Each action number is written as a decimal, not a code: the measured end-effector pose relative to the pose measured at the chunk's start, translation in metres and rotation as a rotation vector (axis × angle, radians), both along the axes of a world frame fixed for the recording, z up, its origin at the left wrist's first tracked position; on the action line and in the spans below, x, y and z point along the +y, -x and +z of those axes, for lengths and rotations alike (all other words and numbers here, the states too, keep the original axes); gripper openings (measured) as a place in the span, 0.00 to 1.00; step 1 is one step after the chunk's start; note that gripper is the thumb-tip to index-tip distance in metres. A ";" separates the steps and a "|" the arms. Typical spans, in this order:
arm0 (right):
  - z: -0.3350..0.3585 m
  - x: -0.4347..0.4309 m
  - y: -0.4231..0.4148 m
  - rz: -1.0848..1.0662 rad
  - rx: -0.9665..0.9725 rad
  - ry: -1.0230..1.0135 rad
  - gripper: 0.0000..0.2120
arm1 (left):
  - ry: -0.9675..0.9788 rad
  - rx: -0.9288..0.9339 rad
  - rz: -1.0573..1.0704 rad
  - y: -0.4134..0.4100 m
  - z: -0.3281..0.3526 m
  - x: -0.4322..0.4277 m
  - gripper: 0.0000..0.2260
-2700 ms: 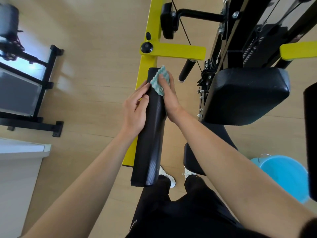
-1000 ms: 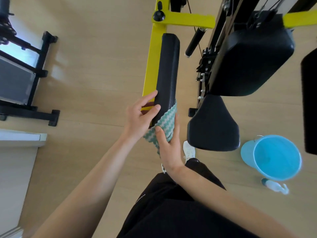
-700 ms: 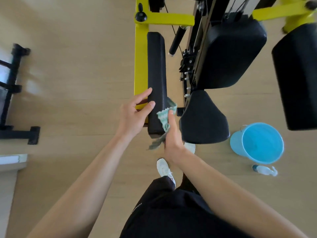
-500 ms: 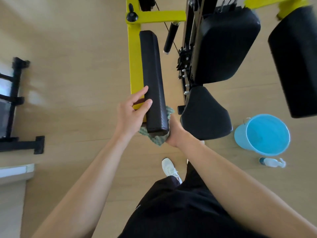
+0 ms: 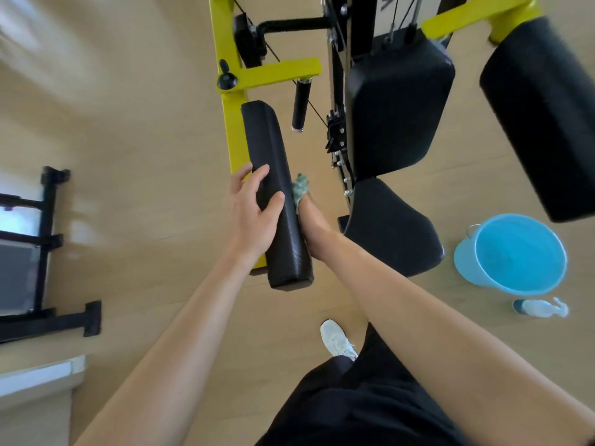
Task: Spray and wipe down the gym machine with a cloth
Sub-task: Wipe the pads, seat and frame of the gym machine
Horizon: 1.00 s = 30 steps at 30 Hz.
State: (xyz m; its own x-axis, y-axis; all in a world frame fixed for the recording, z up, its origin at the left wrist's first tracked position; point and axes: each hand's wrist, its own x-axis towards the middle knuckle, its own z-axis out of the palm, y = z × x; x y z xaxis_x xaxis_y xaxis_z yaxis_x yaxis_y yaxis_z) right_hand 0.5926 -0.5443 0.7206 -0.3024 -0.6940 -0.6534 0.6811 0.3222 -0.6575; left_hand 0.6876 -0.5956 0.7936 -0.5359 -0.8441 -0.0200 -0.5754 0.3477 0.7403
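Observation:
A long black arm pad [image 5: 273, 162] runs along the yellow frame [image 5: 225, 101] of the gym machine. My left hand [image 5: 254, 214] holds the pad's left side, fingers straight on top and thumb across it. My right hand [image 5: 314, 231] lies along the pad's right side, mostly hidden behind it, and presses a green-and-white cloth [image 5: 301, 188] against the pad. Only a bunch of cloth shows above the fingers. A clear spray bottle [image 5: 541, 308] lies on the floor at the right.
A black seat [image 5: 392, 226], a backrest pad [image 5: 399, 111] and a second arm pad [image 5: 544, 114] stand to the right. A blue bucket [image 5: 512, 254] sits on the wooden floor. A black rack [image 5: 42, 252] is at the left. My white shoe [image 5: 336, 338] is below.
My right hand slid the cloth from the pad's near end up along its right side. My left hand stayed on the pad. The view shifted and is blurred.

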 end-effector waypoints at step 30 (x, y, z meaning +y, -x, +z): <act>0.006 0.034 -0.009 0.162 0.403 0.320 0.36 | 0.054 0.158 0.227 0.016 -0.006 0.008 0.17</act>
State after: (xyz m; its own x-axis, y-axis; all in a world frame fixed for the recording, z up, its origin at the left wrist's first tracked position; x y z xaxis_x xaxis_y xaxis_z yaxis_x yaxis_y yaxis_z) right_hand 0.6020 -0.5100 0.7269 -0.3585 -0.8978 -0.2559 0.3127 0.1428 -0.9390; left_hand 0.6711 -0.5877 0.7881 -0.3254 -0.9406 0.0969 -0.5221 0.2642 0.8110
